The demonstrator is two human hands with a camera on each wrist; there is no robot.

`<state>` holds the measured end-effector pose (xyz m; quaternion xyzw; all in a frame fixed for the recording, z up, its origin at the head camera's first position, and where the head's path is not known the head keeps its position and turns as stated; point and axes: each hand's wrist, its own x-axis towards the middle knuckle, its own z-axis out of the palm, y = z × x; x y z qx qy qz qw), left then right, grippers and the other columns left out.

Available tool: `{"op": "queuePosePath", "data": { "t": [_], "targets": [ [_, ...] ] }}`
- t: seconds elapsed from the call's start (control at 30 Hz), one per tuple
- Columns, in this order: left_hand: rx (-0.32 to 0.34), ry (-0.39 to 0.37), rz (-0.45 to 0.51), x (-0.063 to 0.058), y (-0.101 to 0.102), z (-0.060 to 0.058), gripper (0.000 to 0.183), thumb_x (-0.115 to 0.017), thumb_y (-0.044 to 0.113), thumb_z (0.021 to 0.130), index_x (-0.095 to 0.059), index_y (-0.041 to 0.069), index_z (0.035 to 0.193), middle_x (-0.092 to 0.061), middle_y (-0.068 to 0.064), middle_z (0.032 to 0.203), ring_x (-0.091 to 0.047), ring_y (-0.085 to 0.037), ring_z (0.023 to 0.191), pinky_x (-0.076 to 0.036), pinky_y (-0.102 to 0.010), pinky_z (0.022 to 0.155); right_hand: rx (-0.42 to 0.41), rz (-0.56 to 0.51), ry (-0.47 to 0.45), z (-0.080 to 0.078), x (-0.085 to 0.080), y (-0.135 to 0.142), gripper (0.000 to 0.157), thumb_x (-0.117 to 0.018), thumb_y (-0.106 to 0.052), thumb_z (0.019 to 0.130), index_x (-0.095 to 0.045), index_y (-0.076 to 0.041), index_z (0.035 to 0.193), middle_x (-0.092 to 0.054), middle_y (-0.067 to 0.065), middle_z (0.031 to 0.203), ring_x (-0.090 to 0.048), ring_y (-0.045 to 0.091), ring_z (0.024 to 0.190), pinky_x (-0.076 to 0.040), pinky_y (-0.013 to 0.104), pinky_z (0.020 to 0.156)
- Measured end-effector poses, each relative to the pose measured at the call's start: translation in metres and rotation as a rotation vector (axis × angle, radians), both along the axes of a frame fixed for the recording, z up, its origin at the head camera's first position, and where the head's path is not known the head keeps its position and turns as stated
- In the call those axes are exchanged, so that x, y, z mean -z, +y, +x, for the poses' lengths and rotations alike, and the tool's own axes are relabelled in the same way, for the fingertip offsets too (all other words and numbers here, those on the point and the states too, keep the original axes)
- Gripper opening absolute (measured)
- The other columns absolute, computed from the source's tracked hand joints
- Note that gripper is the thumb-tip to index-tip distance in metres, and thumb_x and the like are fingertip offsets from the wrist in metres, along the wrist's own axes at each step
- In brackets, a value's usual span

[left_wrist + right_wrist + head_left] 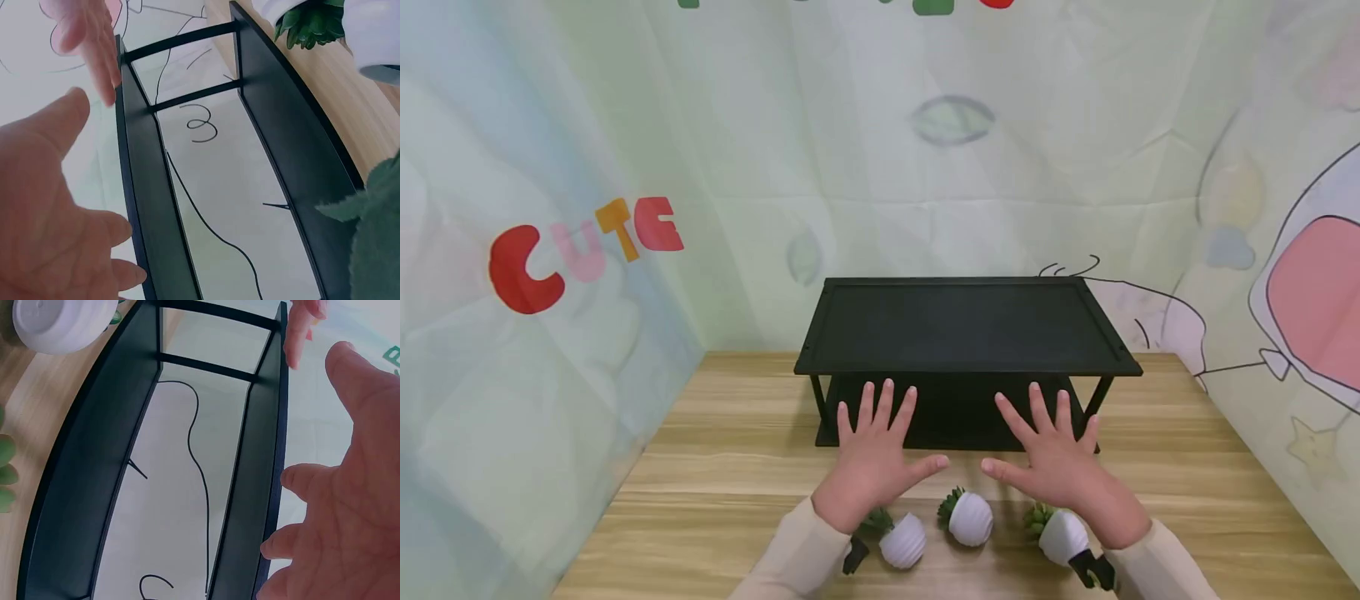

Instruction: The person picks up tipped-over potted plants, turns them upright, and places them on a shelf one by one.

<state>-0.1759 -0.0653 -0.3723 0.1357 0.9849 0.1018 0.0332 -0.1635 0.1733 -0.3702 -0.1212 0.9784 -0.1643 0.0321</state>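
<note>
Both hands are held out with fingers spread and nothing in them. My left hand (872, 458) is in front of the left part of a black two-tier shelf (955, 325), and my right hand (1056, 458) is before its right part. In the wrist views, the fingertips lie close to the front edge of the upper tier. Three small artificial succulents in white ribbed pots lie tipped over nearer the body: a left plant (902, 540) partly behind the left wrist, a middle plant (970, 518) between the forearms, and a right plant (1063, 535) beside the right wrist.
The shelf stands toward the back of a wood-grain table (730, 467). A printed cloth backdrop (880, 200) hangs right behind the table and along both sides. Black wrist-camera mounts (1092, 570) sit at the sleeves, close to the outer pots.
</note>
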Motion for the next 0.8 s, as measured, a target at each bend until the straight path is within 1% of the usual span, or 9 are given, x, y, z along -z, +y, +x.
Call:
{"op": "queuePosePath", "data": {
  "t": [0.1,0.23,0.47,0.67,0.8],
  "targets": [
    [-0.024,0.007,0.062,0.001,-0.006,-0.002,0.096,-0.041,0.077,0.077,-0.008,0.025,0.15,0.001,-0.007,0.156,0.01,-0.03,0.142,0.001,-0.061,0.108,0.011,-0.012,-0.001,0.002,0.001,0.002,0.094,-0.046,-0.075,0.076,-0.019,-0.021,0.149,0.0,0.027,0.152,0.01,0.056,0.132,0.013,0.075,0.091],
    [-0.064,0.036,0.141,0.002,-0.016,-0.005,0.093,-0.044,0.07,0.082,-0.009,0.019,0.15,-0.002,-0.011,0.156,0.005,-0.032,0.142,-0.004,-0.06,0.109,0.025,-0.045,-0.005,0.005,0.003,0.006,0.097,-0.051,-0.07,0.078,-0.018,-0.012,0.149,0.001,0.032,0.15,0.01,0.054,0.134,0.014,0.071,0.095],
    [-0.133,0.11,0.249,0.005,-0.034,-0.011,0.09,-0.048,0.058,0.088,-0.009,0.004,0.148,-0.007,-0.018,0.154,-0.005,-0.036,0.142,-0.013,-0.058,0.109,0.034,-0.089,-0.044,0.007,0.009,0.013,0.107,-0.051,-0.071,0.077,-0.014,0.001,0.147,0.003,0.036,0.147,0.008,0.053,0.134,0.015,0.067,0.099],
    [-0.207,0.12,0.393,0.008,-0.048,-0.013,0.09,-0.052,0.049,0.09,-0.005,-0.004,0.146,-0.005,-0.023,0.153,-0.01,-0.039,0.14,-0.02,-0.055,0.108,0.058,-0.09,-0.079,0.008,0.017,0.018,0.113,-0.053,-0.069,0.077,-0.013,0.013,0.142,-0.005,0.039,0.145,-0.002,0.055,0.133,0.002,0.067,0.102],
    [-0.266,0.107,0.472,0.011,-0.056,-0.015,0.089,-0.052,0.045,0.091,-0.002,-0.004,0.146,-0.006,-0.024,0.153,-0.015,-0.04,0.138,-0.025,-0.054,0.106,0.084,-0.078,-0.115,0.008,0.022,0.021,0.114,-0.053,-0.069,0.077,-0.014,0.019,0.138,-0.008,0.044,0.142,-0.006,0.059,0.13,-0.004,0.067,0.102]
  ]
}}
